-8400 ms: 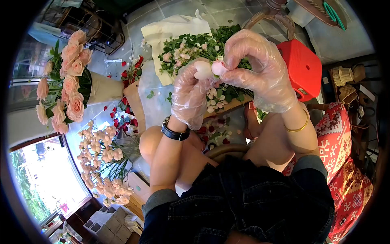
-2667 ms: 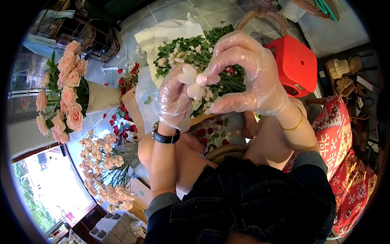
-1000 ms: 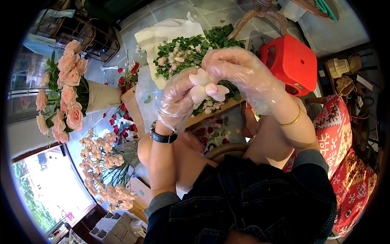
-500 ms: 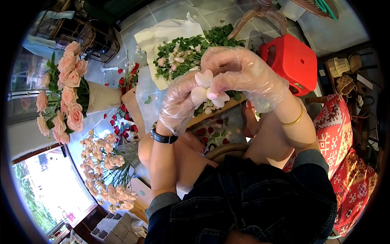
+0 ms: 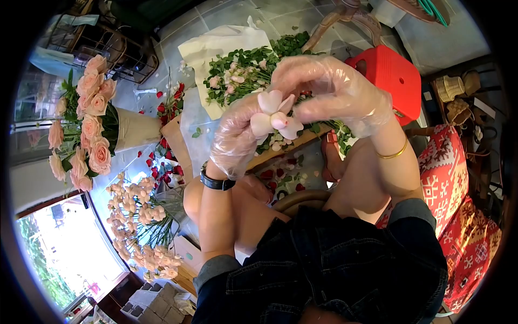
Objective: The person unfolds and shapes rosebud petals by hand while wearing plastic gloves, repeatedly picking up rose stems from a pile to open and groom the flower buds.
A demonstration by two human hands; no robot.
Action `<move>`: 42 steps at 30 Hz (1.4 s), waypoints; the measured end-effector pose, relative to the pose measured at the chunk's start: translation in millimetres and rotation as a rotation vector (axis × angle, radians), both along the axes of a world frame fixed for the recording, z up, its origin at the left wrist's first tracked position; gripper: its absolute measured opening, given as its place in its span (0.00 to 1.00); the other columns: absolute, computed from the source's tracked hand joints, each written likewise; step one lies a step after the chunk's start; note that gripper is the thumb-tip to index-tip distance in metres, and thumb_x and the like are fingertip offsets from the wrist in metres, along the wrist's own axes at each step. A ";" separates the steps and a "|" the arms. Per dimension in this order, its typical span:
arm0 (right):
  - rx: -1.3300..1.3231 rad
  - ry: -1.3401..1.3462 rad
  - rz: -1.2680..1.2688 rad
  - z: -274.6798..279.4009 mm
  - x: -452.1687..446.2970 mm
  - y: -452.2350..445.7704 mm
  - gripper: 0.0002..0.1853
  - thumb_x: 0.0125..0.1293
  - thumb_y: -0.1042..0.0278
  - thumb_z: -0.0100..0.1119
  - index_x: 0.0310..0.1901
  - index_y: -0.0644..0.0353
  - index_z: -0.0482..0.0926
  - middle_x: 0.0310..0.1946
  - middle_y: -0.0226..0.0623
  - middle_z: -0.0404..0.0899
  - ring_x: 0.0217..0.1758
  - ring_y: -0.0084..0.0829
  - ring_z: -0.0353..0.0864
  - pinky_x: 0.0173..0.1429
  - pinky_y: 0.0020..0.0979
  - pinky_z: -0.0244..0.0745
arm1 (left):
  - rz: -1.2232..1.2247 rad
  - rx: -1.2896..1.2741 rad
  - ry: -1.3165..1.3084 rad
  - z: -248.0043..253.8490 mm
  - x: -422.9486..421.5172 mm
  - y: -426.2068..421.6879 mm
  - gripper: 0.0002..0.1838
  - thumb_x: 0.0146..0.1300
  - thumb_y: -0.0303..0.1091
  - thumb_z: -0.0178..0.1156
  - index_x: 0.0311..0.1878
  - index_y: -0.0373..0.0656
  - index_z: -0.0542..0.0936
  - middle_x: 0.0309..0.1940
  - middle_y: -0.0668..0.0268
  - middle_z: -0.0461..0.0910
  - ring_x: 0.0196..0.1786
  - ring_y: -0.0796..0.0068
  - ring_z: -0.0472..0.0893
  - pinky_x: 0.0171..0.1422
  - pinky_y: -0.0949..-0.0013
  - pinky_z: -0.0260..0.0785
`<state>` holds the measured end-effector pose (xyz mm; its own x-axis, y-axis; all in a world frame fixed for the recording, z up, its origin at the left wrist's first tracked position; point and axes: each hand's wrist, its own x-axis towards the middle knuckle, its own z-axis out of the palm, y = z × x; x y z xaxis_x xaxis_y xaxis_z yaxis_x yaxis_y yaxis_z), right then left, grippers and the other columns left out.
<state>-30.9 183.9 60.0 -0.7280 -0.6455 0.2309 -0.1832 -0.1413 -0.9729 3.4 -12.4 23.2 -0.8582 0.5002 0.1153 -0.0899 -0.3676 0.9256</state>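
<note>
Head view | I'm watching the left hand [image 5: 235, 129] pinching the pale flower [image 5: 263, 125], its bud [image 5: 279, 123] facing me | right hand [image 5: 339, 93] is hovering just beside it, fingers parted

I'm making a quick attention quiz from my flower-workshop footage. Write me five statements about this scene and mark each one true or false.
1. The left hand holds a pale flower. True.
2. The right hand is bare. False: it is gloved.
3. The large pink roses are in a pale container. True.
4. The stool is green. False: it is red.
5. Red petals lie scattered about. True.
</note>
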 end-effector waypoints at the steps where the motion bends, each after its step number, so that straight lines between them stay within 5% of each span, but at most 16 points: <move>1: -0.045 -0.074 0.078 0.7 -0.2 1.5 0.11 0.51 0.78 0.63 0.37 0.65 0.77 0.38 0.32 0.72 0.41 0.23 0.73 0.46 0.25 0.68 | 0.058 0.056 -0.002 -1.2 1.9 2.7 0.17 0.57 0.37 0.61 0.46 0.36 0.77 0.41 0.63 0.77 0.43 0.69 0.78 0.50 0.70 0.69; 8: -0.091 -0.157 0.054 -8.9 1.1 -4.4 0.08 0.61 0.72 0.57 0.40 0.64 0.76 0.34 0.29 0.77 0.39 0.18 0.75 0.42 0.20 0.70 | 0.005 -0.011 0.012 -6.2 -1.9 -5.7 0.14 0.57 0.33 0.61 0.44 0.35 0.78 0.39 0.62 0.77 0.41 0.70 0.78 0.48 0.71 0.69; 24: 0.024 -0.259 -0.073 -0.8 9.3 -9.7 0.12 0.63 0.62 0.56 0.30 0.63 0.77 0.26 0.25 0.75 0.33 0.14 0.70 0.35 0.19 0.65 | 0.024 -0.077 0.135 -9.7 -7.4 -3.8 0.12 0.59 0.33 0.58 0.43 0.36 0.78 0.35 0.64 0.76 0.41 0.71 0.78 0.47 0.72 0.68; 26: -0.042 -0.521 -0.120 4.9 15.8 -14.5 0.09 0.62 0.65 0.56 0.29 0.60 0.76 0.24 0.25 0.73 0.29 0.14 0.70 0.35 0.19 0.65 | -0.002 -0.090 0.206 -10.3 -8.5 -5.0 0.12 0.59 0.33 0.58 0.43 0.37 0.78 0.36 0.64 0.77 0.41 0.71 0.78 0.47 0.72 0.68; 30: 0.029 -0.595 -0.165 4.1 15.1 -13.9 0.10 0.63 0.63 0.54 0.31 0.60 0.76 0.26 0.26 0.74 0.31 0.16 0.70 0.37 0.20 0.65 | -0.037 -0.011 0.181 -3.6 -4.6 2.1 0.12 0.59 0.33 0.59 0.43 0.37 0.78 0.37 0.63 0.77 0.42 0.71 0.78 0.47 0.72 0.68; 35: -0.031 0.183 -0.564 0.1 5.8 -16.3 0.12 0.63 0.61 0.54 0.31 0.61 0.78 0.28 0.28 0.76 0.32 0.19 0.70 0.36 0.22 0.66 | 0.203 0.056 0.023 2.7 -1.5 9.3 0.14 0.60 0.33 0.58 0.46 0.35 0.75 0.39 0.64 0.77 0.41 0.74 0.77 0.46 0.74 0.69; 36: 0.035 0.360 -0.612 0.8 3.5 -12.3 0.10 0.58 0.63 0.61 0.32 0.61 0.78 0.29 0.30 0.76 0.32 0.21 0.71 0.37 0.23 0.66 | 0.262 -0.051 -0.041 0.2 -2.8 6.0 0.13 0.60 0.33 0.59 0.45 0.35 0.76 0.39 0.64 0.77 0.39 0.76 0.76 0.45 0.75 0.69; 42: 0.209 0.509 -0.597 9.1 15.5 -22.7 0.12 0.47 0.64 0.70 0.32 0.58 0.79 0.31 0.30 0.75 0.34 0.28 0.74 0.41 0.27 0.69 | 0.357 -0.073 0.103 -10.6 -7.9 3.4 0.13 0.61 0.34 0.59 0.44 0.36 0.77 0.38 0.67 0.76 0.38 0.79 0.75 0.43 0.76 0.67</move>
<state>-15.4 161.1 69.2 -0.8015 -0.2476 0.5443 -0.5975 0.2957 -0.7453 -4.5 -9.0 12.6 -0.9656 0.1823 0.1856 0.1271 -0.2916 0.9480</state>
